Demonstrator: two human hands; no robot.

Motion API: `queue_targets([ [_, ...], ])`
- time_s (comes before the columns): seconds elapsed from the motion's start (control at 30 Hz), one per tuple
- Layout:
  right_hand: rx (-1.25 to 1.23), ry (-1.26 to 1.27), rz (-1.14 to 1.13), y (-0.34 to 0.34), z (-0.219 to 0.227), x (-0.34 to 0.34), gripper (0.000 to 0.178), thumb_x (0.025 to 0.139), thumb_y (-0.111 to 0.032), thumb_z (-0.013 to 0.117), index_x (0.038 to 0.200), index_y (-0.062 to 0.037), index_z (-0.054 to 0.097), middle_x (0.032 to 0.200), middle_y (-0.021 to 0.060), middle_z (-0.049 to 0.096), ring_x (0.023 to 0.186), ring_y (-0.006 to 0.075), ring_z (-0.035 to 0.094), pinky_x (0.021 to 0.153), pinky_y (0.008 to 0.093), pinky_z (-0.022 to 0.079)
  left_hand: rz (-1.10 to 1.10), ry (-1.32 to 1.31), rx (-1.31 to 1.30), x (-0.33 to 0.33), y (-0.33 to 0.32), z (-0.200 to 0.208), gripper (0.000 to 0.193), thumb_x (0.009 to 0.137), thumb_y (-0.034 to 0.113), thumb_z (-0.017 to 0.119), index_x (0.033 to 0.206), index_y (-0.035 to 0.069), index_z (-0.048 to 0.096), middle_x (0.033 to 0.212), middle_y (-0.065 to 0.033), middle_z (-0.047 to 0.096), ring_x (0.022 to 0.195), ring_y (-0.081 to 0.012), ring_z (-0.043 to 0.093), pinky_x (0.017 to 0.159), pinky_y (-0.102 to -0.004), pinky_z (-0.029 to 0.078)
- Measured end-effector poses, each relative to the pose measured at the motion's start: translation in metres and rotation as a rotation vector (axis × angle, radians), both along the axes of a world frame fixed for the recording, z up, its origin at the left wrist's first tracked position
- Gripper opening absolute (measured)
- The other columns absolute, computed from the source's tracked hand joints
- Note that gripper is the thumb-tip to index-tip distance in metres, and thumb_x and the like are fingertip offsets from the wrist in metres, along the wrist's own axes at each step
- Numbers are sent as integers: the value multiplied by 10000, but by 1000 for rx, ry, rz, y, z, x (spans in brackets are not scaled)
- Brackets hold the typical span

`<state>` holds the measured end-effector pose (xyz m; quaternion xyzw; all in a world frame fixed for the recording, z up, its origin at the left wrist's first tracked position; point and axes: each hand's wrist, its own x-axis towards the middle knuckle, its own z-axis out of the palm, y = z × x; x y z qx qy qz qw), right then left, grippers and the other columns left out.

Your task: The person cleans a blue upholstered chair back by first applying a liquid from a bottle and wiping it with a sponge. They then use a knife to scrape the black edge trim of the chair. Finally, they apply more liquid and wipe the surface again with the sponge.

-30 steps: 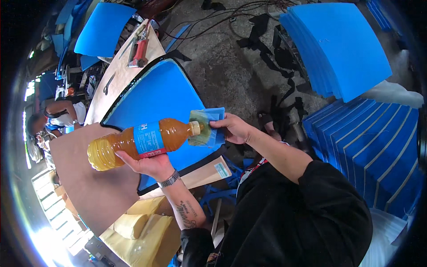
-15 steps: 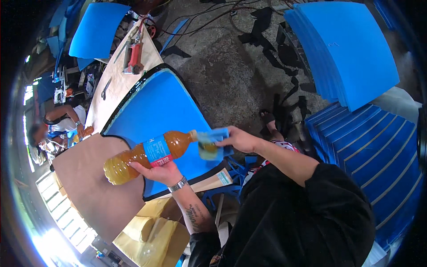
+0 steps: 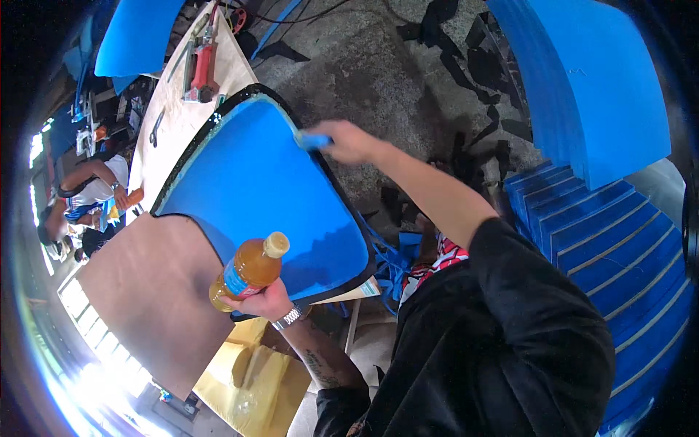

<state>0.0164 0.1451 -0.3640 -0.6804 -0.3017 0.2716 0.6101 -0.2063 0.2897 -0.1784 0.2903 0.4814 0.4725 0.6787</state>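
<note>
My left hand is wrapped around a plastic bottle of amber liquid with a blue label, its pale mouth tilted up toward me. The bottle is above the near left part of a blue sheet with a black border. My right hand grips a small blue pad, apparently foam, at the sheet's right edge near the far end. A pale, wet-looking band runs along part of that edge. The right fingertips are partly hidden and slightly blurred.
A red-handled tool and scissors lie on a plywood board. A brown board adjoins on the left. Blue sheets are stacked at right. Yellow wrapped bundles sit below. Another person works at far left.
My right hand has moved the blue pad from the bottle's mouth to the sheet's far right edge. The bottle in my left hand has turned from nearly sideways to more upright.
</note>
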Motion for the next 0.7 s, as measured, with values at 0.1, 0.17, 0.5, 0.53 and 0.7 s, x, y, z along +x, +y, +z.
queue_targets([
  [0.1, 12, -74, 197, -61, 11, -87, 375, 737, -89, 559, 1106, -130, 615, 1100, 133, 602, 1016, 322, 568, 886, 415, 452, 24, -4, 11, 1, -4, 5, 702, 785, 592, 517, 1246, 67, 444, 1277, -186, 470, 1197, -355, 445, 976, -557, 365],
  [0.17, 66, -92, 217, -77, 17, -97, 388, 728, -66, 565, 1111, -112, 603, 1108, 136, 596, 1032, 316, 564, 892, 414, 449, -12, 8, 13, 5, -7, 9, 699, 787, 590, 519, 1251, 73, 443, 1280, -179, 470, 1200, -354, 443, 979, -560, 358],
  [0.5, -70, -229, -71, -42, 31, -106, 441, 727, -40, 526, 1150, -152, 581, 1179, 114, 560, 1050, 311, 549, 936, 404, 433, -97, -2, 41, 13, -9, 10, 718, 777, 591, 538, 1271, 81, 432, 1306, -183, 447, 1215, -366, 424, 999, -575, 328],
  [0.53, -71, -165, 28, -67, 31, -135, 449, 726, -38, 529, 1155, -161, 585, 1171, 115, 567, 1047, 300, 555, 935, 404, 436, -83, 18, 38, 15, -12, 11, 721, 778, 592, 537, 1274, 79, 430, 1310, -185, 443, 1217, -368, 420, 1001, -577, 325],
  [0.7, 87, -18, -94, -76, 29, -102, 387, 761, -41, 530, 1138, -103, 594, 1150, 153, 585, 1073, 312, 549, 932, 411, 434, -82, -25, -35, -4, -5, 1, 722, 784, 588, 531, 1281, 76, 424, 1313, -190, 441, 1225, -379, 407, 1009, -575, 317],
])
